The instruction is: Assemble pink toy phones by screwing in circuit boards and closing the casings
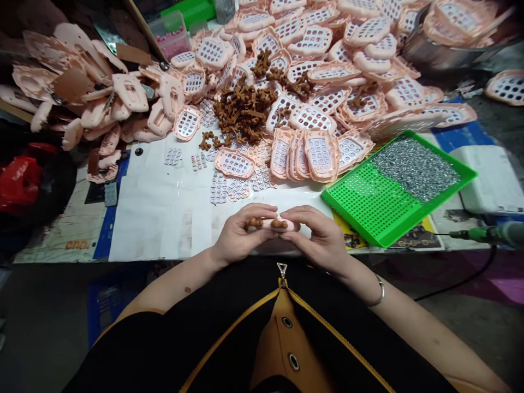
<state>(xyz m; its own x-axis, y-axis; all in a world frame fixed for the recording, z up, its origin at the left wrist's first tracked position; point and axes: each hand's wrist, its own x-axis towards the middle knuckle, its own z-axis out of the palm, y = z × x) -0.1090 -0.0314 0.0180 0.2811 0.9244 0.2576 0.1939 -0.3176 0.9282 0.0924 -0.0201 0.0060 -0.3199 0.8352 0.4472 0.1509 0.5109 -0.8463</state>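
Close to my body at the table's front edge, my left hand (237, 234) and my right hand (321, 234) grip a pale pink plastic casing (290, 225) from its two ends. It is seen edge-on, so its face is hidden. A brown knobbly piece (279, 224) sits along its edge between the fingers; whether it is fixed there I cannot tell. Just beyond my hands lie a pink casing with a white perforated panel (234, 163) and small grey keypad sheets (218, 188). A heap of brown pieces (241, 109) is farther back.
Many pink keypad casings (319, 38) are piled at the back, with pink shells (135, 93) on the left. A green perforated tray (360, 202) holds small metal screws (417, 166) at right. A green power screwdriver (478, 234) points in from the right edge, its cable hanging down.
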